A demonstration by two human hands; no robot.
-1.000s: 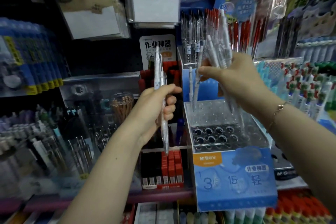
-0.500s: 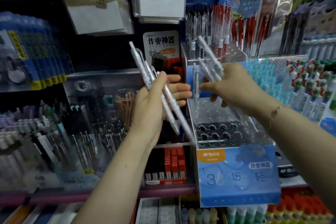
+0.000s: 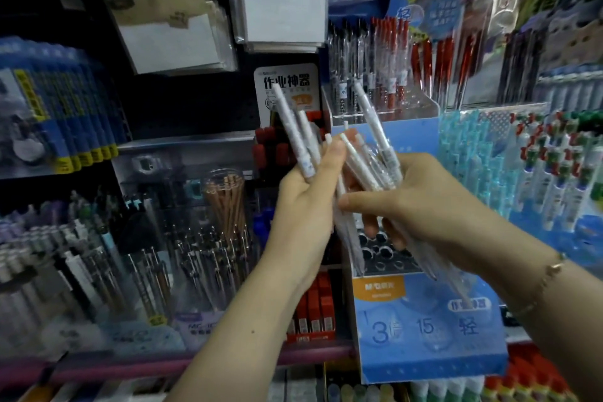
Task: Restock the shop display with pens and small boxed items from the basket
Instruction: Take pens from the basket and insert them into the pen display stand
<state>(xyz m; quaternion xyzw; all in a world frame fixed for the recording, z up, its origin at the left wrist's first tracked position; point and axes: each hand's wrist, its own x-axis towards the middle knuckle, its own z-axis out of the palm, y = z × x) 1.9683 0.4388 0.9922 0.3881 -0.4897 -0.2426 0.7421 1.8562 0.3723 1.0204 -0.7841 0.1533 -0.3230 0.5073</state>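
Note:
My left hand (image 3: 306,206) holds a few white clear-barrelled pens (image 3: 295,134), their tops fanned up and to the left. My right hand (image 3: 421,209) grips a bundle of the same pens (image 3: 375,153), slanted with tips pointing down. The two hands meet in front of the blue pen display stand (image 3: 427,330), and the two bundles touch or overlap between them. The stand's clear top with round holes (image 3: 385,254) shows below my right hand, partly hidden. No basket is in view.
Upper tier of black and red pens (image 3: 378,75) behind the hands. Red boxed items (image 3: 313,307) sit left of the stand, a jar of pencils (image 3: 228,202) and racks of pens further left. Blue-capped pens (image 3: 554,173) hang at right. Paper packs (image 3: 284,0) hang above.
My right hand came down and left from the stand's top toward my left hand. My left hand tilted its pens and the two bundles now meet.

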